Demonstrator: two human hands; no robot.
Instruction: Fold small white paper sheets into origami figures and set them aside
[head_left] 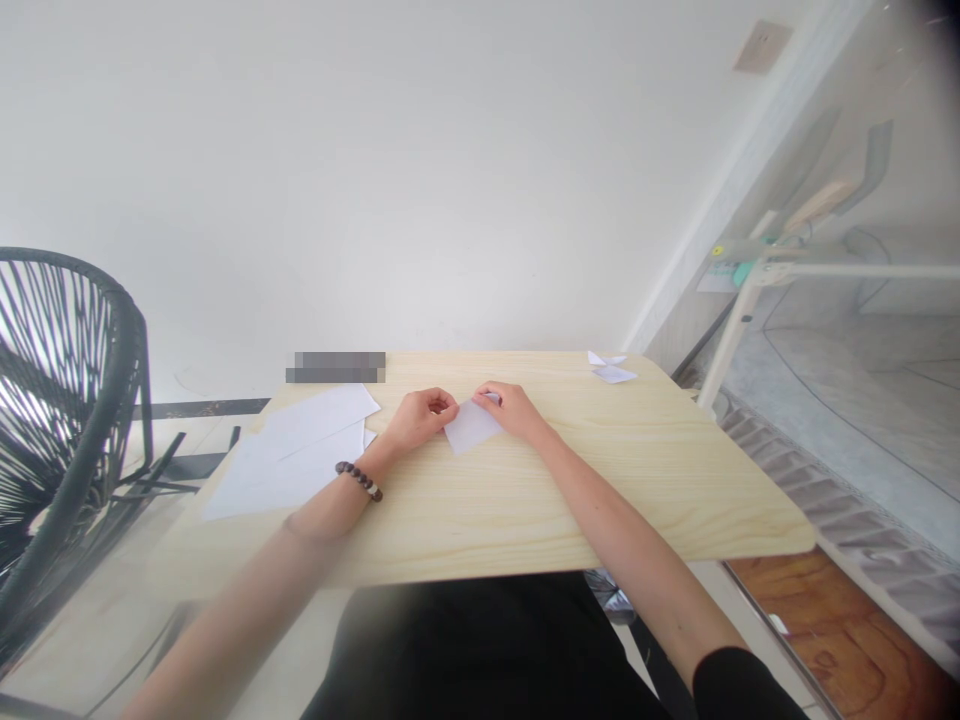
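Note:
A small white piece of paper (472,428) is held by its far corners just over the wooden table. My left hand (421,416) pinches its left corner between thumb and forefinger. At the upper right corner, my right hand (510,405) pinches the same paper, its fingers closed. A dark beaded bracelet (360,481) circles my left wrist. Beyond my left forearm lie larger white paper sheets (292,450), overlapping one another and partly covered by that arm.
Small folded paper pieces (613,372) lie at the table's far right corner. The pale wood table (645,500) has a wall behind it. A dark woven chair (75,400) stands at left, and a white frame (739,325) rises at right.

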